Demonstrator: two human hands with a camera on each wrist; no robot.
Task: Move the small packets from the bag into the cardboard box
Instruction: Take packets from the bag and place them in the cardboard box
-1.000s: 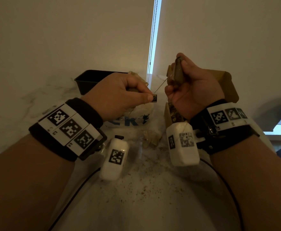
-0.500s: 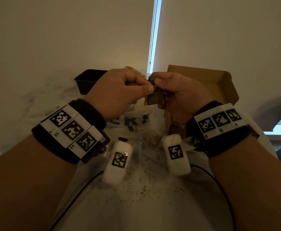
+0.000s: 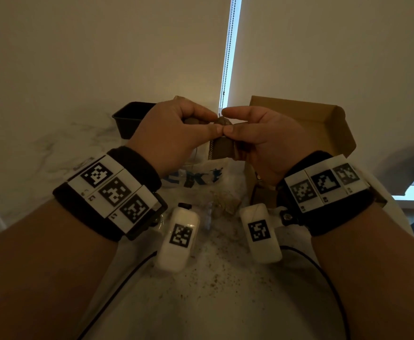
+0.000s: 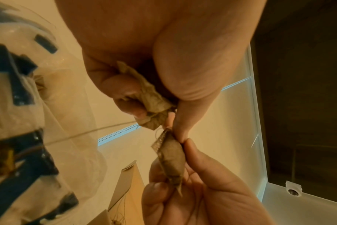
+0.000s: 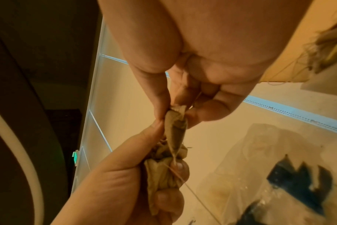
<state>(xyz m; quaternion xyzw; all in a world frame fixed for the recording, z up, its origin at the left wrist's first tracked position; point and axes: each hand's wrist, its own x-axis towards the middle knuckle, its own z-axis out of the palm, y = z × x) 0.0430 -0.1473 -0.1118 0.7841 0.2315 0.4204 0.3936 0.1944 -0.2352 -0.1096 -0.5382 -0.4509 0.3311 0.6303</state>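
The left hand point(image 3: 174, 133) is gripping a crumpled bunch point(image 4: 152, 97) of packets, while the right hand point(image 3: 257, 141) is pinching a single packet point(image 3: 223, 152); both are being held up above the bag point(image 3: 201, 177). A string point(image 5: 185, 181) is trailing between them, so the step in hand looks like untangling one packet. Next, the right hand needs to pull it free and carry it right to the box point(image 3: 323, 123). A dark tray point(image 3: 127, 119) is sitting far left; crumbs point(image 3: 215, 244) are littering the surface point(image 3: 225, 303). Snagging strings are the likely hindrance.
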